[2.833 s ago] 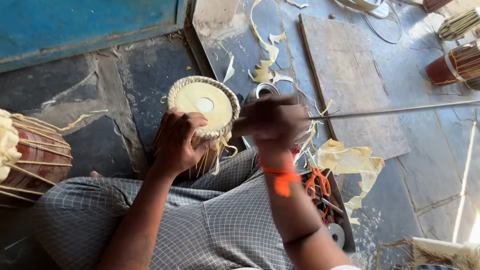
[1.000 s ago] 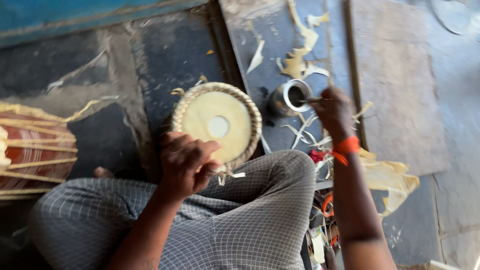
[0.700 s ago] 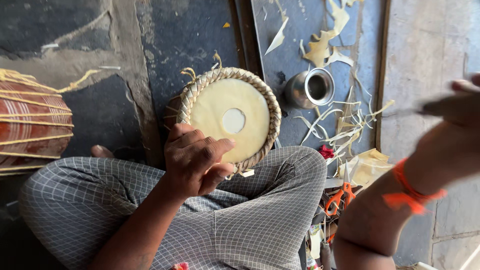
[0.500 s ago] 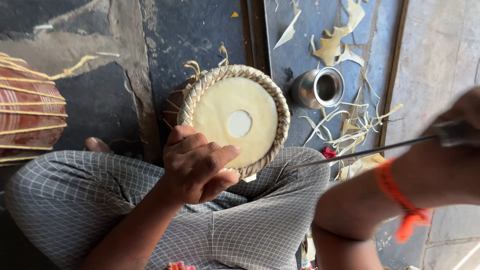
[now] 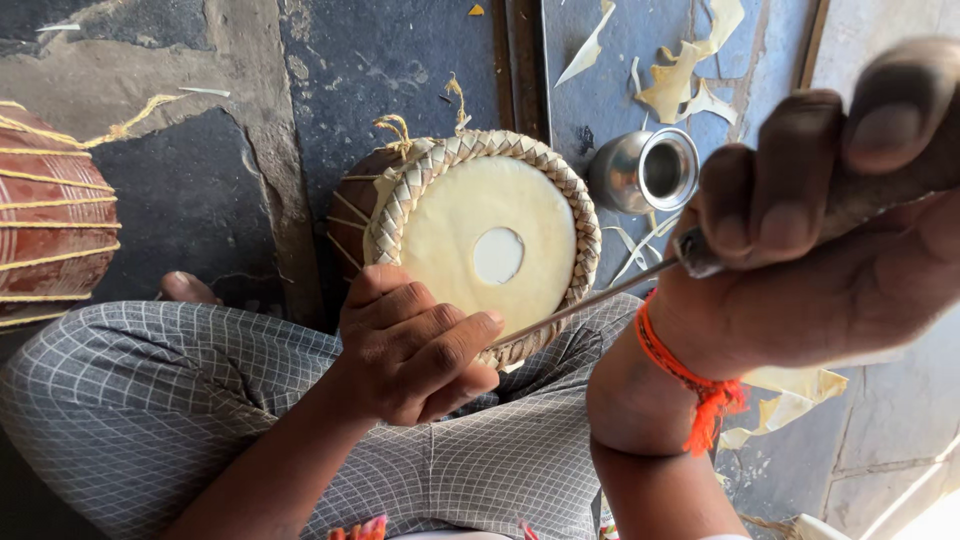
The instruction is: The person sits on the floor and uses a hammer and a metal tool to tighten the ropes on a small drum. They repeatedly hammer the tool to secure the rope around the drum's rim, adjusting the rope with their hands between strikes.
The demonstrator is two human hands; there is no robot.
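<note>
The drum [image 5: 480, 245] lies tilted against the person's lap in the head view, its pale skin head with a small lighter circle in the middle facing up, ringed by a braided straw-coloured band. Its brown body shows at the left under the braid, laced with thin cords.

The left hand [image 5: 415, 345] rests on the lower rim of the drum, fingers curled over the braid and holding the edge against the checked grey cloth [image 5: 200, 410] over the person's legs. The right hand [image 5: 840, 230], very close to the camera, is closed tight around the handle of a long thin metal rod [image 5: 590, 305]; the rod slants down to the left and its tip meets the drum's rim just beside the left fingers. An orange thread [image 5: 690, 375] is tied round the right wrist.

The ground is dark, cracked stone slabs with pale stains. A small steel cup [image 5: 650, 172] stands upright near the drum, to its right, among pale curled scraps of hide [image 5: 690, 85] strewn over the slab. A second drum [image 5: 50, 215], reddish-brown with yellow lacing, lies at the left edge, well apart. Bright sunlight falls at the lower right corner.
</note>
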